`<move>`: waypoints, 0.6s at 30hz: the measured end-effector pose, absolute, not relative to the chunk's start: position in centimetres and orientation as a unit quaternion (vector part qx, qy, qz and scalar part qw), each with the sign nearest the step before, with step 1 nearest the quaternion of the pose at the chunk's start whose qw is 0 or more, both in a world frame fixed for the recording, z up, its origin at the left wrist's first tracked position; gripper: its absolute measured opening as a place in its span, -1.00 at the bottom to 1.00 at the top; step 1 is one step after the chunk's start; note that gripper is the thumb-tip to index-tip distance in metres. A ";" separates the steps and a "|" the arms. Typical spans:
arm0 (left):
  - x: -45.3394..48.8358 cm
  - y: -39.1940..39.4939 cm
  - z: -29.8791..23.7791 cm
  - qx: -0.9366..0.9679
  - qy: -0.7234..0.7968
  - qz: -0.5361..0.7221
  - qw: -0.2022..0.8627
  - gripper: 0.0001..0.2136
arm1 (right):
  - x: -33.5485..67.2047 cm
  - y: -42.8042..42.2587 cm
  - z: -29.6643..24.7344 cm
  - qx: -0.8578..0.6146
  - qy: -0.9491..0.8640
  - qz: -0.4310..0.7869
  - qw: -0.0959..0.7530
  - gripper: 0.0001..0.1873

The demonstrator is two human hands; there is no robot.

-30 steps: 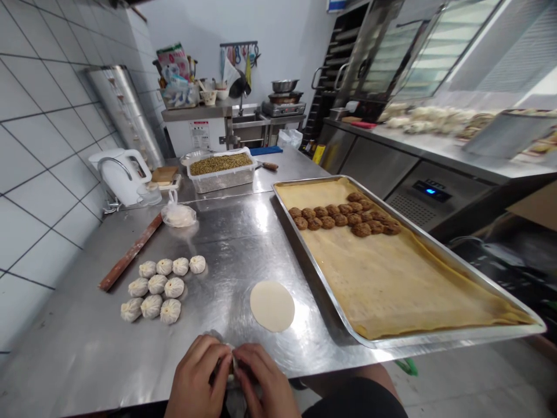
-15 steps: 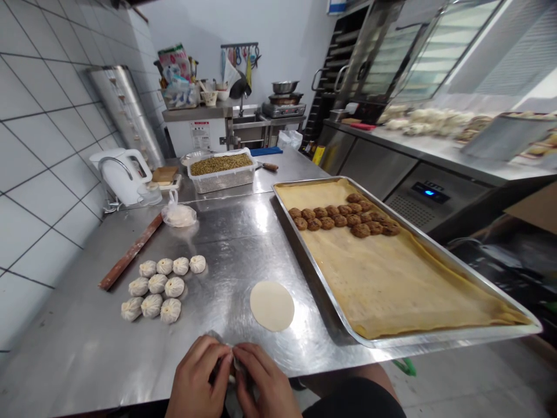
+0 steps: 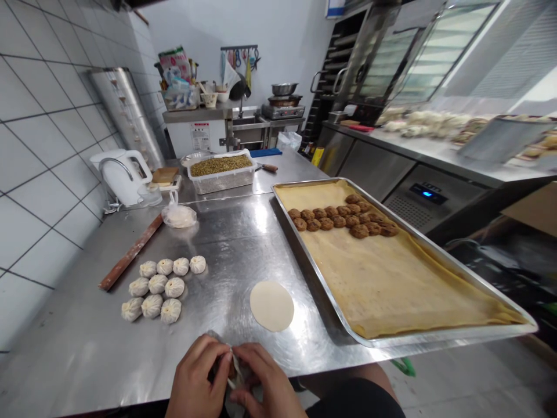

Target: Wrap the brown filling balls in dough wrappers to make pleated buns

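Observation:
Between my two hands, at the table's near edge, is a bun (image 3: 235, 371) of pale dough with brown filling showing in its opening. My left hand (image 3: 198, 377) pinches the dough rim with thumb and forefinger. Against the other side of the rim, my right hand (image 3: 266, 380) has its fingers curled and holds the dough too; much of the bun is hidden by both hands. Just beyond my right hand lies a flat round dough wrapper (image 3: 272, 306). Several pleated buns (image 3: 157, 283) sit in rows to the left.
A large metal tray (image 3: 322, 273) with yellow lining carries several brown filling balls (image 3: 338, 220) on the right. A rolling pin (image 3: 130, 253) and a tied plastic bag (image 3: 179, 216) lie at left. Farther back are a tub of chopped filling (image 3: 223, 174) and a white kettle (image 3: 120, 174).
My right hand's thumb and fingers have shifted slightly at the bun's rim, and more of the pale dough edge shows between the hands. My left hand has stayed nearly still.

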State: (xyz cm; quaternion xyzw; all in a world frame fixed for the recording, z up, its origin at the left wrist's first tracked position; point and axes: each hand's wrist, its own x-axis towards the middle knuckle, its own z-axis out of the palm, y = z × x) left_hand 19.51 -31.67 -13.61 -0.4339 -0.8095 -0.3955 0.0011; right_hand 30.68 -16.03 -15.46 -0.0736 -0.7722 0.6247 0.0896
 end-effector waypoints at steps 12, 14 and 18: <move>19.7 -31.2 -13.2 -0.469 -0.795 -0.380 0.063 -0.86 | 30.8 -16.8 -16.0 -0.099 -0.814 0.551 0.156 -0.75; 19.7 -31.1 -13.0 -0.486 -0.791 -0.364 0.079 -0.84 | 30.8 -16.7 -16.3 -0.121 -0.807 0.554 0.167 -0.78; 19.7 -31.0 -12.7 -0.509 -0.786 -0.341 0.083 -0.81 | 30.5 -16.9 -16.1 -0.193 -0.771 0.578 0.184 -0.79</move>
